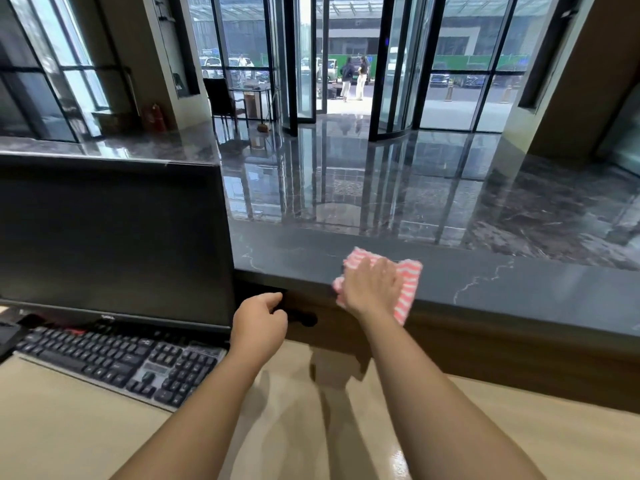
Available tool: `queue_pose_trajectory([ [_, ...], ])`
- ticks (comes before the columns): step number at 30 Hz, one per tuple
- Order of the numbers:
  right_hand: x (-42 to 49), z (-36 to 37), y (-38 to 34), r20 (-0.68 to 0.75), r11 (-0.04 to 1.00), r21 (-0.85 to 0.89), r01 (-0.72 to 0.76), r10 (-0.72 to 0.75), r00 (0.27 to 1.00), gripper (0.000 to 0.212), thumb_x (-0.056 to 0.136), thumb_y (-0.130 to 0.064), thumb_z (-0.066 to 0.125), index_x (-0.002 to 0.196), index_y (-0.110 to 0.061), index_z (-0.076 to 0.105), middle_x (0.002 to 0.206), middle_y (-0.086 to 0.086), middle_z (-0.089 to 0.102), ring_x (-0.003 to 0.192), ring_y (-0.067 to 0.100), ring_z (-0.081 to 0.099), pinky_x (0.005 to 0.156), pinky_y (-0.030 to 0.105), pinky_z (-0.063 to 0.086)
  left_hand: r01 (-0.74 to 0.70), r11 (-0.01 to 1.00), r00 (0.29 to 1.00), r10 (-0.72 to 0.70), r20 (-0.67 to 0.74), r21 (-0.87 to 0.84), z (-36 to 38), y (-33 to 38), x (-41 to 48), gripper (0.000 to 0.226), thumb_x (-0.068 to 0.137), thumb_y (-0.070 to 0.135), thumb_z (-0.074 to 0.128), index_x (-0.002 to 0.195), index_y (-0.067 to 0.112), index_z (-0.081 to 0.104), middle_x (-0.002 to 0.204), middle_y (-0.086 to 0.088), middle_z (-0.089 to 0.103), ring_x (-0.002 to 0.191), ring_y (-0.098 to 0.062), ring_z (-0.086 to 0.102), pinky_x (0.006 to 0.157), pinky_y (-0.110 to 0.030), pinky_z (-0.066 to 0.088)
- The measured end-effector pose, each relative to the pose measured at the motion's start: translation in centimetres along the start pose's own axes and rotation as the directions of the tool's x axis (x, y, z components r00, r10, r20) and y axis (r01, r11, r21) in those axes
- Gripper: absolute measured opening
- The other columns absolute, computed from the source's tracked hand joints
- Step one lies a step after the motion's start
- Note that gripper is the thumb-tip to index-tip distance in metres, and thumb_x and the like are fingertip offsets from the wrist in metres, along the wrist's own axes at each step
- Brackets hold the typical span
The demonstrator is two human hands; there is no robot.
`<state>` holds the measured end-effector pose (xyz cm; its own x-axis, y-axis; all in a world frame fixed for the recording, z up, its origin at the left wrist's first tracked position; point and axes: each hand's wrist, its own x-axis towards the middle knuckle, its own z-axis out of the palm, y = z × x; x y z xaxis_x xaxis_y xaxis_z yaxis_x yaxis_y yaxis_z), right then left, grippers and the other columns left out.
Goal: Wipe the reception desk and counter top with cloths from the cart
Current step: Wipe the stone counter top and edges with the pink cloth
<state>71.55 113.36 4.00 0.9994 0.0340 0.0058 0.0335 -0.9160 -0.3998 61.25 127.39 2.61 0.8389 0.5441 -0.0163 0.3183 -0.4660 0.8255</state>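
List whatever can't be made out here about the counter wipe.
Head view only:
- Cloth: its middle lies hidden under the right hand.
- Left hand: curled fingers hide whether it holds anything.
- Counter top: left stretch behind the monitor, right end cut off by the frame.
- Cart: out of frame.

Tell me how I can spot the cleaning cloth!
Find the long dark marble counter top, to the right of the black monitor. Near its front edge, the right hand presses flat on a cloth. It is the only pink-and-white striped thing there.
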Motion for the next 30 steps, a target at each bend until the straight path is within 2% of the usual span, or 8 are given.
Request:
queue_pose_trajectory([
  [2,-1.0,0.8,-3.5,0.070,0.994,0.088,0.068,-0.074,0.995,0.061,0.095,-0.025,0.043,0.149,-0.004,0.026,0.158,0.018,0.019,0.146,0.033,0.013,0.120,0.045,0.009,0.040,0.994,0.999,-0.042,-0.022,-0.102,-0.5,0.1,0.4,0.040,0.091,0.004,0.053,0.129,0.012,0.060,0.129,-0.004,0.062,0.113,-0.018,0.059,0.094,-0.028,0.048],
  [4,-1.8,1.6,-6.3,0.110,0.976,0.147,0.163,-0.180,0.977,0.057,0.093,-0.021,0.046,0.146,-0.005,0.031,0.154,0.015,0.027,0.144,0.031,0.021,0.119,0.042,0.016,0.065,0.982,0.996,-0.074,-0.046,-0.176,-0.9,0.4,0.7,0.027,0.090,0.004,0.054,0.109,0.015,0.070,0.112,-0.004,0.068,0.102,-0.025,0.064,0.091,-0.044,0.051],
  [9,-1.5,3.2,-9.2,0.163,0.840,-0.127,0.528,-0.507,0.846,0.061,0.084,-0.022,0.069,0.139,-0.015,0.044,0.144,0.011,0.042,0.137,0.029,0.034,0.111,0.041,0.028,0.158,0.919,0.981,-0.188,-0.050,-0.361,-1.8,0.4,1.8,0.026,0.093,0.003,0.051,0.101,0.018,0.071,0.084,0.005,0.066,0.078,-0.014,0.058,0.064,-0.026,0.044],
  [13,-0.4,2.6,-7.9,0.139,0.733,-0.237,0.637,-0.624,0.769,0.054,0.084,-0.023,0.069,0.133,-0.016,0.049,0.135,0.010,0.050,0.128,0.028,0.043,0.102,0.038,0.036,0.334,0.774,0.940,-0.312,0.135,-0.538,-1.0,1.2,2.7,0.024,0.094,0.004,0.045,0.076,0.005,0.062,0.062,-0.005,0.061,0.056,-0.017,0.058,0.058,-0.028,0.046],
  [16,0.1,2.2,-6.0,0.121,0.719,-0.257,0.646,-0.639,0.759,0.058,0.077,-0.021,0.076,0.130,-0.018,0.050,0.133,0.007,0.052,0.127,0.027,0.045,0.100,0.037,0.037,0.363,0.646,0.931,-0.283,0.232,-0.671,1.1,2.7,2.4,0.029,0.095,-0.001,0.038,0.080,0.006,0.063,0.068,-0.009,0.065,0.056,-0.015,0.063,0.054,-0.027,0.053],
  [22,-0.2,-1.1,0.9,0.059,0.748,-0.212,0.629,-0.633,0.772,0.046,0.078,-0.023,0.073,0.121,-0.020,0.057,0.125,0.003,0.057,0.120,0.026,0.052,0.097,0.038,0.044,0.382,0.601,0.924,-0.257,0.283,-0.702,7.1,5.7,0.1,0.023,0.095,0.001,0.039,0.087,0.002,0.061,0.077,-0.013,0.060,0.054,-0.013,0.061,0.051,-0.022,0.050],
  [26,-0.7,-3.8,7.1,0.007,0.802,-0.166,0.574,-0.581,0.814,0.036,0.091,-0.020,0.062,0.126,-0.020,0.057,0.132,0.003,0.056,0.125,0.026,0.050,0.104,0.039,0.042,0.465,0.585,0.881,-0.229,0.414,-0.665,11.3,8.7,-2.5,0.028,0.100,0.010,0.037,0.114,-0.001,0.059,0.103,-0.015,0.063,0.096,-0.028,0.062,0.087,-0.035,0.050],
  [30,-0.7,-6.0,13.4,-0.022,0.859,-0.109,0.501,-0.506,0.863,0.045,0.096,-0.022,0.058,0.140,-0.027,0.050,0.149,-0.003,0.045,0.139,0.021,0.038,0.113,0.037,0.031,0.398,0.702,0.896,-0.161,0.413,-0.590,15.8,11.2,-5.6,0.021,0.097,0.012,0.043,0.093,0.007,0.063,0.078,-0.007,0.064,0.076,-0.022,0.062,0.063,-0.028,0.049],
])
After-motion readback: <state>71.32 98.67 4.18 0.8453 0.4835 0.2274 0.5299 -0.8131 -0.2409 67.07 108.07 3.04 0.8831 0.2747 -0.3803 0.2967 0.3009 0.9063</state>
